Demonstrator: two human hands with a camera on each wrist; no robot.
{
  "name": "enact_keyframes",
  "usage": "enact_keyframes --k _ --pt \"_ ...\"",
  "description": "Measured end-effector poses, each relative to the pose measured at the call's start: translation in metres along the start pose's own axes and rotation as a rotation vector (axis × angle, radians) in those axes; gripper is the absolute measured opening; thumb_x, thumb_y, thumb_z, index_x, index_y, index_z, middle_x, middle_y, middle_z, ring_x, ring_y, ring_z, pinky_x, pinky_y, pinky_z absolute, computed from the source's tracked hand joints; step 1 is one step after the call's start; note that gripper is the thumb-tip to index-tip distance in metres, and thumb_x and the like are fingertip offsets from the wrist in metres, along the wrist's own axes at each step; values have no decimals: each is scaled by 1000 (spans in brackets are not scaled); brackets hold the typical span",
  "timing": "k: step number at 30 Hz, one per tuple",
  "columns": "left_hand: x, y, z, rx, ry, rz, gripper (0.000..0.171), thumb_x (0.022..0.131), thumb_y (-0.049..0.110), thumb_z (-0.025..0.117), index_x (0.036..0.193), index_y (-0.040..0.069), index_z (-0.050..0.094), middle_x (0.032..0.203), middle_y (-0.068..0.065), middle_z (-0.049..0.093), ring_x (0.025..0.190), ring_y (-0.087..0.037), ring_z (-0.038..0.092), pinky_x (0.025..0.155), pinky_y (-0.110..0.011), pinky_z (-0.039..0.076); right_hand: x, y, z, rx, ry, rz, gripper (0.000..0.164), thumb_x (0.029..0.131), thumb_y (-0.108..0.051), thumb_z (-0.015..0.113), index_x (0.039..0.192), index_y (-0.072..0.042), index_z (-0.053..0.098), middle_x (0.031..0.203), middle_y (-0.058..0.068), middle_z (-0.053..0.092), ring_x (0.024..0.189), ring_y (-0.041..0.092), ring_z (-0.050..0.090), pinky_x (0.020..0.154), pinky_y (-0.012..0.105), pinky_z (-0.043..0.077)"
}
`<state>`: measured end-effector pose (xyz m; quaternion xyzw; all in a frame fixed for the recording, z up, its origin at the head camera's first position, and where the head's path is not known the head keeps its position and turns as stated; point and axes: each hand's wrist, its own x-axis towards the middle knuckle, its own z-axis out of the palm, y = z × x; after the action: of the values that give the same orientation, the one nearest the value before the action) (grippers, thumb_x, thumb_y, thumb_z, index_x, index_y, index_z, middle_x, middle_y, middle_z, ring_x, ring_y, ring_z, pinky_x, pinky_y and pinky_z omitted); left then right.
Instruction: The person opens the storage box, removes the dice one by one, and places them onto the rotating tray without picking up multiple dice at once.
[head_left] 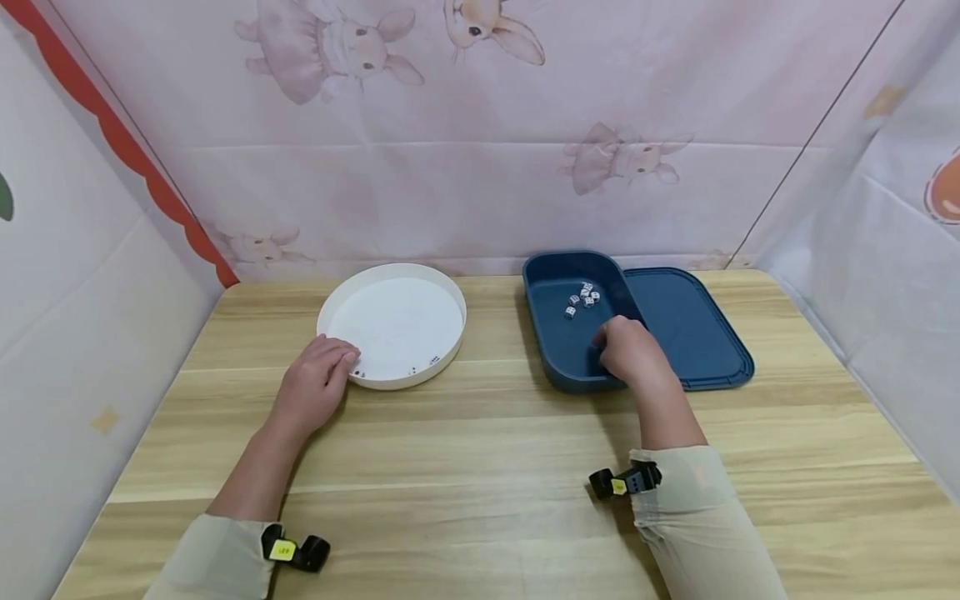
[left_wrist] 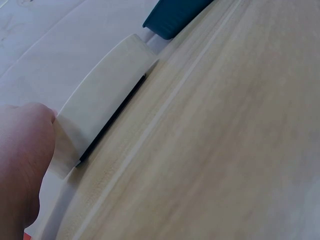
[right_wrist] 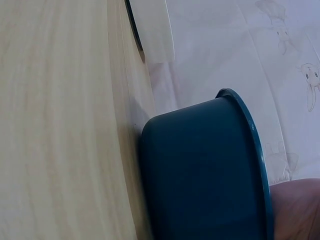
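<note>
A round white tray [head_left: 397,317] stands at the back left, with small dark-dotted marks along its near inner edge. My left hand [head_left: 318,379] grips its near left rim, fingers bent over the edge; the left wrist view shows this hand [left_wrist: 25,160] against the outer wall. Back right is a deep blue rectangular box [head_left: 551,346] holding several white dice [head_left: 587,293] toward its far end. Into its near right part reaches my right hand [head_left: 633,350], fingers bent downward. Its fingertips are hidden, and I cannot tell whether they hold a die.
A flat blue lid [head_left: 690,333] lies along the box's right side. Both containers stand near the back edge of the wooden table [head_left: 465,475], before a pink rabbit-print cloth [head_left: 480,200]. White cloth walls rise at left and right.
</note>
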<state>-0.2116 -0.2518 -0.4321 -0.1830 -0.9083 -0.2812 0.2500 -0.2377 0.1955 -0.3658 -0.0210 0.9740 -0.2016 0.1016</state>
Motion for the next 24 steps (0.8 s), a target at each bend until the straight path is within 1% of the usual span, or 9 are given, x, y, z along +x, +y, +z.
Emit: enact_keyframes --k 6,10,15,18,21,24 --pt "0 0 0 10 -10 -13 18 97 12 57 96 1 71 97 -9 71 101 -26 63 116 -49 36 2 1 1 11 -19 -21 30 89 6 54 115 0 69 120 21 66 109 32 61 97 52 54" --pt "1 0 -1 1 -2 -2 17 97 11 57 96 1 71 96 -9 71 101 -26 63 116 -49 36 5 1 2 23 5 -74 29 89 5 56 114 -2 70 118 19 68 109 31 62 96 50 55" --pt "1 1 -2 12 -10 -8 18 97 12 57 96 1 71 97 -9 71 102 -25 63 117 -48 36 9 0 5 50 32 -143 36 87 9 53 118 -3 69 119 17 68 109 29 63 96 48 56" --pt "1 2 -2 18 -19 -17 19 98 14 57 97 2 72 98 -8 71 103 -25 63 117 -49 36 10 0 6 45 38 -137 37 87 7 54 120 -3 68 120 17 68 109 29 62 96 48 55" --pt "1 2 -2 13 -25 -24 19 98 15 57 97 3 72 98 -7 71 103 -24 63 118 -48 35 10 -1 6 31 19 -99 32 89 -1 62 120 -3 68 121 17 67 108 28 62 96 48 55" --pt "1 2 -2 6 -26 -28 19 98 15 57 97 3 72 99 -7 71 103 -23 63 119 -48 34 10 -1 6 22 -17 -61 31 89 -10 67 119 -2 68 120 18 68 108 29 62 96 50 54"
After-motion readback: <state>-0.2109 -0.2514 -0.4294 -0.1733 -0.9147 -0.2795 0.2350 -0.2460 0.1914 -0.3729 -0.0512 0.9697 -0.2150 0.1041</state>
